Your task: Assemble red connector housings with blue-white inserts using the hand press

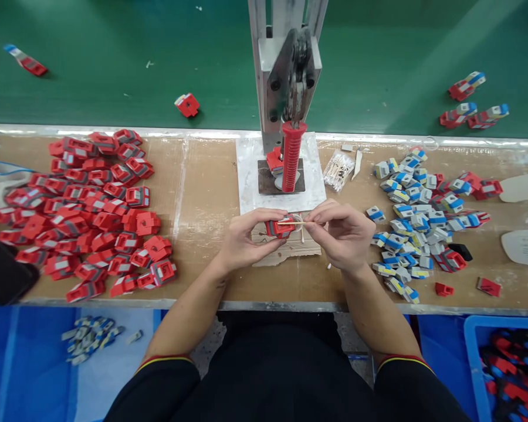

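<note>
Near the front of the bench, my left hand (pixel 250 237) grips a small red plastic housing (pixel 278 227) between thumb and fingers. My right hand (pixel 341 231) pinches a thin wooden cotton swab (pixel 293 223), pointing left and lying across the housing's upper face. Whether its tip touches the inside of the housing is too small to tell. A second swab with a white tip (pixel 303 238) shows just below the held one. Right behind my hands stands a toggle press with a red handle (pixel 293 155), and another red part (pixel 274 159) sits at its base.
A large heap of red housings (pixel 90 211) covers the bench's left; grey, blue and yellow parts (pixel 411 220) are piled on the right. A bag of cotton swabs (pixel 338 170) lies beside the press. Behind runs a green surface (pixel 158 64) with several loose parts. A blue bin (pixel 473 363) stands lower right.
</note>
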`<state>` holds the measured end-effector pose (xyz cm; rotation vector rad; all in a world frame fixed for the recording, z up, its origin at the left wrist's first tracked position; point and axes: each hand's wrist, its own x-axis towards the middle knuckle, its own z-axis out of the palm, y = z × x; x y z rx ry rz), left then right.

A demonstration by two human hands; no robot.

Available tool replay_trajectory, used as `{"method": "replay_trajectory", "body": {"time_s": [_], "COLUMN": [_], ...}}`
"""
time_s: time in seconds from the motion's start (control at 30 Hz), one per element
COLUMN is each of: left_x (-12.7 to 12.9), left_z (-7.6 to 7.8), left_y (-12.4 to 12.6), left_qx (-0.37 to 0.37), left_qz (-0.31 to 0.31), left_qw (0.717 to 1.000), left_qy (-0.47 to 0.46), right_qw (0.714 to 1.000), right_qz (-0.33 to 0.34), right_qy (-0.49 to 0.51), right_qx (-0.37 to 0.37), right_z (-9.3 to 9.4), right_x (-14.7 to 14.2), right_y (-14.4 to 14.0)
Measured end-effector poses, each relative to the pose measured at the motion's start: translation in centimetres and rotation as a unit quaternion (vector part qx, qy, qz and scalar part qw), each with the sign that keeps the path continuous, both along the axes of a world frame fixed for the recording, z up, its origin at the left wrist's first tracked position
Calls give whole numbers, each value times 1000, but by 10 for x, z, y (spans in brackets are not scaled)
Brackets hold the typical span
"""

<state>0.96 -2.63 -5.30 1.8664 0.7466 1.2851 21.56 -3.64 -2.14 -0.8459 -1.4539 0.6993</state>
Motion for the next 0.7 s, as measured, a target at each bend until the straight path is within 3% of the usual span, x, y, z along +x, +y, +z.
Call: {"method": "replay_trajectory", "body": {"time_s": [0.23, 0.5, 0.6, 0.7], "left_x": [-2, -4, -6, -7], "left_z": [-1, 0, -1, -3], "left_y": [0, 1, 2, 3], "left_qx": [-6, -16, -16, -15], "left_qz": [11, 21, 34, 46], "left_qw": [1000, 1000, 999, 999], "left_qy": [-2, 7, 8, 7], "right_qw": [997, 998, 990, 958], "right_qz": [-42, -32, -3, 36], "right_qy": [-59, -54, -143, -282], "right_qx": [29, 32, -4, -43], "right_z": [1, 8, 4, -5], "right_x": [8, 23, 27, 25], "right_y": [0, 1, 5, 12]}}
